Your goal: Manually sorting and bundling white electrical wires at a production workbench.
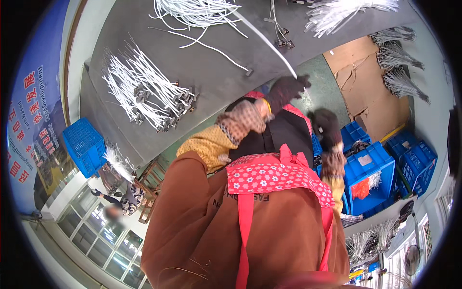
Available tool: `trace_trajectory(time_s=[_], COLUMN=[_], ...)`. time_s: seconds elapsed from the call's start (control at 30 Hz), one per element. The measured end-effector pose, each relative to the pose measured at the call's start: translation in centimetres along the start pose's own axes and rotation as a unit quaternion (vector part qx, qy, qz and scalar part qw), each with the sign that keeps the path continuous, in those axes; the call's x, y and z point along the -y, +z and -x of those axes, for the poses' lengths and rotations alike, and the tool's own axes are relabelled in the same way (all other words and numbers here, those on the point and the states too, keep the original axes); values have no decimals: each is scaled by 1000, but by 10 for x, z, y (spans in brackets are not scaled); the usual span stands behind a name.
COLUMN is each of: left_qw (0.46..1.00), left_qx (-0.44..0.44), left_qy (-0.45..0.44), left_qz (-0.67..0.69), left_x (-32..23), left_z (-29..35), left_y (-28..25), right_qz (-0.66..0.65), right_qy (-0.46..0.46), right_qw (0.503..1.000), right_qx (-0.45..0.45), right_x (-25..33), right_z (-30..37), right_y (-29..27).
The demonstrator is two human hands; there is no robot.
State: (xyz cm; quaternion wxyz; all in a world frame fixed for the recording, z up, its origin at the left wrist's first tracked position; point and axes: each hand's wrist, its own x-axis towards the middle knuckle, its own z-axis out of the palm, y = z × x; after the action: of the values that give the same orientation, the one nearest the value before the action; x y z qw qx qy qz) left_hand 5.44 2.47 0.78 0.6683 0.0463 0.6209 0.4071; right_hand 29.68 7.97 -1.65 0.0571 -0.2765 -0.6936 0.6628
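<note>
My left hand (pixel 286 93), in a dark glove, is closed at the table's near edge on a white cable (pixel 269 42). From there the cable runs back to a tangled pile of white cables (pixel 195 13) on the grey table. My right hand (pixel 327 127), also gloved, is above the blue crates to the right, its fingers curled and slightly blurred; what lies in them, if anything, cannot be made out. A bundle of white cables with dark connector ends (pixel 149 89) lies on the table at left. A single cable with a small grey end (pixel 231 59) lies nearer.
Another white cable bundle (pixel 349 13) is at the far right of the table (pixel 211 91). Blue crates (pixel 370 164) stand at my right, one holding something orange. Cardboard (pixel 356 72) with several cable bunches lies beyond. A blue basket (pixel 84 144) and another person (pixel 127 200) are at left.
</note>
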Motion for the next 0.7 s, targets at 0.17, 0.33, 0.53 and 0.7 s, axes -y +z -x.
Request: trace_trajectory(time_s=[0.17,0.33,0.53,0.7], left_qw=[983,923,993,922], left_qx=[-9,-100,-59,-225], left_qy=[145,322,-94,187], left_qz=[108,-184,-38,-254], left_x=[-5,15,-62,-149], left_z=[26,16,43,-34], left_y=[-56,-127,-191,-299], right_qz=[-192,-152,51,321], right_qy=[167,176,-81,-7], right_qw=[964,966,995,945], right_qx=[78,109,7,-55], right_x=[83,124,69,67], right_z=[-107,-182,-234,-234], right_y=[24,75,139,149])
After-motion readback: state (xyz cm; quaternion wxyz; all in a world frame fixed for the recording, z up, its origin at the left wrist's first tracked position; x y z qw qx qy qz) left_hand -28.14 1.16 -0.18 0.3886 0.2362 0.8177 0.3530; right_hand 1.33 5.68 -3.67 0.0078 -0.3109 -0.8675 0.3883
